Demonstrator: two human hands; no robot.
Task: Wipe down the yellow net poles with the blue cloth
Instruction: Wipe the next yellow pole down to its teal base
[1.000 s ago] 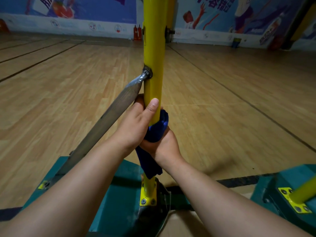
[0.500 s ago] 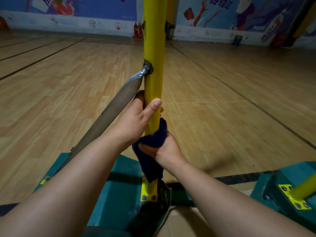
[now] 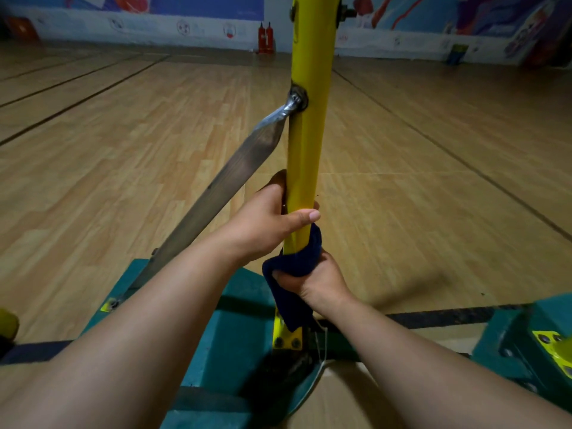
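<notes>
A yellow net pole [image 3: 309,125] rises upright in the middle of the head view from a green base [image 3: 229,329]. My left hand [image 3: 272,218] grips the pole, thumb across its near side. Just below it my right hand [image 3: 315,280] holds the dark blue cloth [image 3: 297,267] wrapped round the pole; a tail of cloth hangs down toward the yellow foot bracket [image 3: 286,339]. The pole behind the cloth is hidden.
A grey metal brace [image 3: 223,193] slants from the pole down to the base's left corner. A second green base [image 3: 523,345] with a yellow pole foot stands at the right edge. Wooden court floor spreads around; red extinguishers [image 3: 265,38] stand by the far wall.
My right hand has slid the cloth down the pole, away from my left thumb. The left hand keeps its grip at about the same height.
</notes>
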